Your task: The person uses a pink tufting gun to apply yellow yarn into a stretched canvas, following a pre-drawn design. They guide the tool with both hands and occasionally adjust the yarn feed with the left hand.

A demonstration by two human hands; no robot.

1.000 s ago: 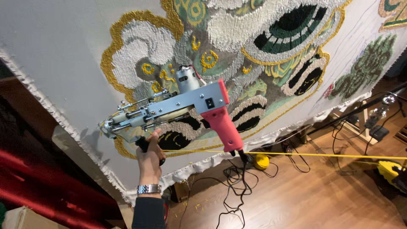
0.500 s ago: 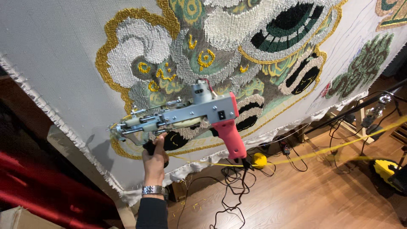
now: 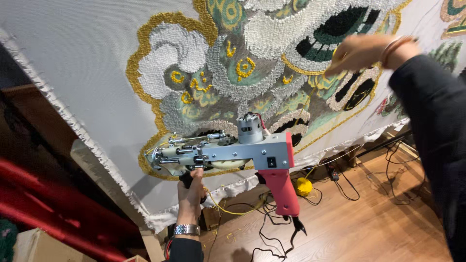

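My left hand [image 3: 191, 193] grips the black front handle under a grey metal tufting gun [image 3: 252, 153] with a pink rear grip [image 3: 281, 191]. The gun's nose is at the lower edge of a stretched grey cloth [image 3: 82, 63] tufted with a white, green, gold and black design. My right hand [image 3: 361, 51], blurred, is raised at the upper right against the tufted area. Its fingers are pinched on a thin yellow yarn strand [image 3: 307, 103] that runs down toward the gun. A watch sits on my left wrist.
A yellow yarn ball [image 3: 303, 186] lies on the wooden floor [image 3: 374, 228] below the cloth, among black cables [image 3: 272, 235]. A red beam [image 3: 48, 208] and a cardboard box [image 3: 39, 247] are at the lower left.
My right hand has come into view at the upper right, drawing the yellow yarn up. The gun has shifted a little to the right along the cloth's lower edge.
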